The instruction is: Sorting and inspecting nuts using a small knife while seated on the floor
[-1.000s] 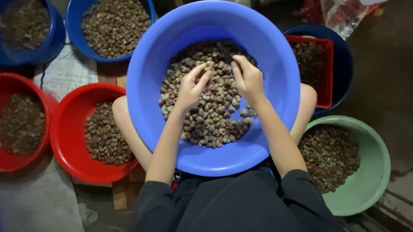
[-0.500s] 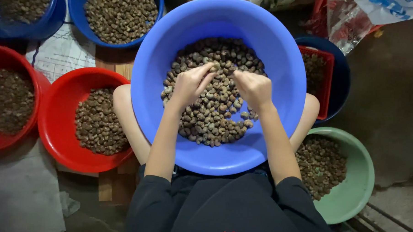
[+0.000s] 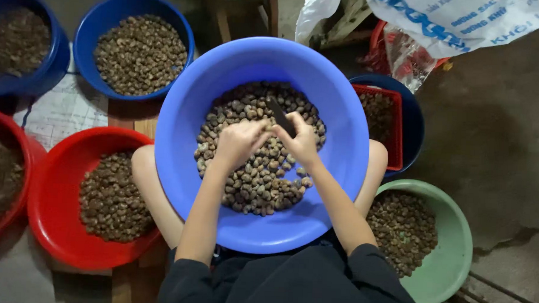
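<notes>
Both hands together over nuts (image 3: 254, 169) in big blue bowl (image 3: 193, 107) on lap. Right hand (image 3: 300, 140) closed around dark knife (image 3: 281, 117). Left hand (image 3: 240, 141) curled shut; nut inside, cannot tell.

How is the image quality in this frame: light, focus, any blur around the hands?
Head view: dim, soft light, brightest on the big blue basin; corners and the dark blue bowl at top left fall into shadow. The left hand and right hand look slightly soft; the nuts are reasonably sharp. No glare.
</notes>
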